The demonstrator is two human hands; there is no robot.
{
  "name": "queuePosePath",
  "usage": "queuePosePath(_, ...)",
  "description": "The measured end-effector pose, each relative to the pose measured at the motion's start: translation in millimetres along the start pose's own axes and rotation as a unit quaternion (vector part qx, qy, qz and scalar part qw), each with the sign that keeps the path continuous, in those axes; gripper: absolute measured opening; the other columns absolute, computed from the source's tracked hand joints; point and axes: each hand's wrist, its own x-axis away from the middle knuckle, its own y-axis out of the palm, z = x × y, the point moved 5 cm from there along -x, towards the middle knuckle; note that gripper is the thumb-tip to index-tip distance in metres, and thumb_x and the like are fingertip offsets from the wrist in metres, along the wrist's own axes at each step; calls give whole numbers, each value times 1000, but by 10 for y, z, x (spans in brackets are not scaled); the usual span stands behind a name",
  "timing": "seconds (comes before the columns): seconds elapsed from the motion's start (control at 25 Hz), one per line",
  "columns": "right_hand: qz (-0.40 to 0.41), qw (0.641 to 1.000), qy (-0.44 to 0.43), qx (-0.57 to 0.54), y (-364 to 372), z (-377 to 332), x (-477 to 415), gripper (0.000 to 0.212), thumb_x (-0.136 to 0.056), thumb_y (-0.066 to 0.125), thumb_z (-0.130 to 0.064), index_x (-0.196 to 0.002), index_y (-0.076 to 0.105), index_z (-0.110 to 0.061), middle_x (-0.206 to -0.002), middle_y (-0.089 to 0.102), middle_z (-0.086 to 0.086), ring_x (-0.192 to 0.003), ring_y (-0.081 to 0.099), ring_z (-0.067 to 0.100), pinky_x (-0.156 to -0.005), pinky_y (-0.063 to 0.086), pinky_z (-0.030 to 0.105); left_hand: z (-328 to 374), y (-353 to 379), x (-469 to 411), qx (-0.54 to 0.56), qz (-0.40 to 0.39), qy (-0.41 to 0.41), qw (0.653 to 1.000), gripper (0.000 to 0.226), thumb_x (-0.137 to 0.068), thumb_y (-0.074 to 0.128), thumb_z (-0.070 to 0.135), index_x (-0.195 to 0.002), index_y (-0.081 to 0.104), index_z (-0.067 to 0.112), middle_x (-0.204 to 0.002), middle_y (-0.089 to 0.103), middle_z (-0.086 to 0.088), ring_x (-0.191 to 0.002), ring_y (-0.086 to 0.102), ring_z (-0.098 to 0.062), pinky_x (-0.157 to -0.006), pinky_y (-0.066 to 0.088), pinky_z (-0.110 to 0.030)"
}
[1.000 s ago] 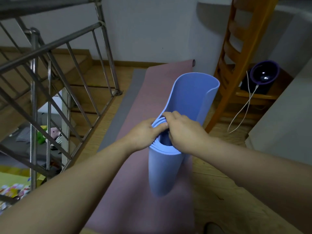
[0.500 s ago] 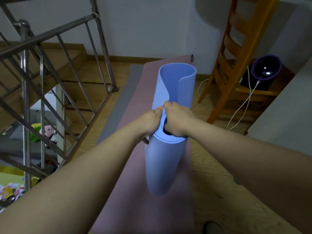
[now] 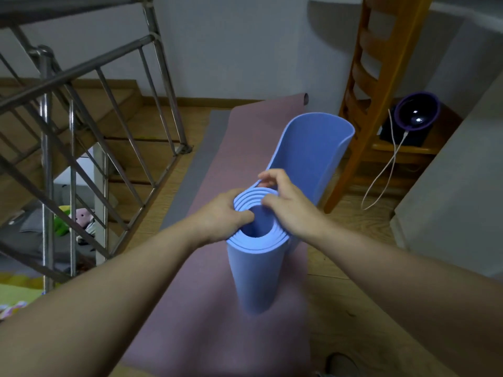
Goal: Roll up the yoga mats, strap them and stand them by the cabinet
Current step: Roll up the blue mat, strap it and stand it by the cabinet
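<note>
Head view: wooden floor (image 3: 362, 224), pink mat (image 3: 217, 336) running toward 12 o'clock, stair railing (image 3: 46, 159) at 9, chair (image 3: 377, 110) at 2. Centre: upright, half-rolled blue mat (image 3: 255, 273); left hand (image 3: 217, 217) and right hand (image 3: 288, 205) each keep a closed grip on its top rim.

Noted blur over blue mat (image 3: 255, 295) lower end. Cannot see left hand (image 3: 217, 217) fingertips past roll rim. Lost wooden chair (image 3: 378, 104) top, pink mat (image 3: 206, 308) near end to frame edges.
</note>
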Motion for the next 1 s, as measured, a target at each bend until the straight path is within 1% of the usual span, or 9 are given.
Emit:
queuePosePath(0.08, 5, 995, -56, 79, -161, -129, -48, 45, -89, 40, 1, -129, 45, -20, -130, 42, 1, -115, 43, 10, -93, 32, 9, -6, 43, 61, 16, 16, 10, 1000, 37, -86, 54, 5, -115, 52, 29, -81, 62, 8, -56, 56, 3, -48, 42, -8)
queuePosePath(0.12, -20, 974, -91, 207, -221, -178, -100, 50, -89, 41, 0, -135, 44, -20, -139, 37, 3, -122, 38, 15, -99, 30, 16, -17, 70, 79, 20, 14, 14, 1000, 40, -86, 54, 5, -118, 51, 29, -85, 63, 7, -62, 58, 3, -51, 44, -10)
queuePosePath(0.2, -93, 854, -113, 500, -271, -180, -218, 53, -90, 48, -12, -139, 41, -27, -150, 29, 1, -131, 27, 24, -104, 28, 34, -44, 88, 148, 14, 8, 13, 1000, 44, -87, 55, 8, -125, 48, 30, -94, 64, 4, -72, 61, -6, -54, 47, -13)
queuePosePath(0.28, -139, 726, -112, 664, -272, -134, -357, 41, -90, 54, -23, -131, 50, -27, -139, 44, 2, -126, 29, 27, -102, 29, 40, -87, 76, 208, 11, 14, 0, 1000, 44, -87, 55, 9, -125, 46, 30, -92, 63, 5, -70, 61, -9, -50, 47, -12)
queuePosePath(0.36, -153, 695, -121, 692, -201, -165, -400, 25, -91, 54, -24, -114, 61, -22, -116, 61, 3, -116, 40, 26, -96, 30, 39, -142, 36, 285, 8, 39, -19, 999, 40, -87, 55, 11, -120, 47, 32, -88, 61, 7, -68, 61, -9, -47, 47, -15)
queuePosePath(0.48, -179, 736, -114, 642, -52, -277, -363, 17, -93, 52, -25, -104, 65, -19, -110, 65, 6, -105, 56, 28, -81, 37, 33, -266, -151, 383, 13, 150, -55, 987, 30, -87, 55, 11, -112, 51, 26, -83, 57, 8, -69, 59, -10, -52, 49, -24)
queuePosePath(0.64, -193, 796, -95, 565, 209, -488, -246, 20, -95, 50, -25, -93, 64, -10, -96, 63, 13, -80, 52, 29, -65, 39, 33, -330, -433, 506, 12, 289, -91, 953, 30, -89, 53, 9, -118, 53, 17, -94, 55, 1, -79, 55, -20, -64, 44, -30)
queuePosePath(0.8, -143, 852, -87, 496, 231, -879, -272, 25, -95, 45, -17, -73, 51, -7, -82, 58, 15, -74, 51, 29, -62, 37, 32, -111, -728, 586, 20, 371, -48, 927, 31, -90, 51, 6, -119, 52, 14, -100, 54, 2, -86, 49, -14, -71, 36, -26)
queuePosePath(1.0, -86, 913, -83, 391, 17, -1321, -148, 19, -92, 46, -12, -78, 54, -3, -75, 60, 10, -72, 55, 25, -50, 39, 23, 280, -1059, 689, -14, 422, 35, 906, 32, -90, 51, 5, -119, 50, 18, -103, 53, 6, -91, 51, -13, -74, 43, -29)
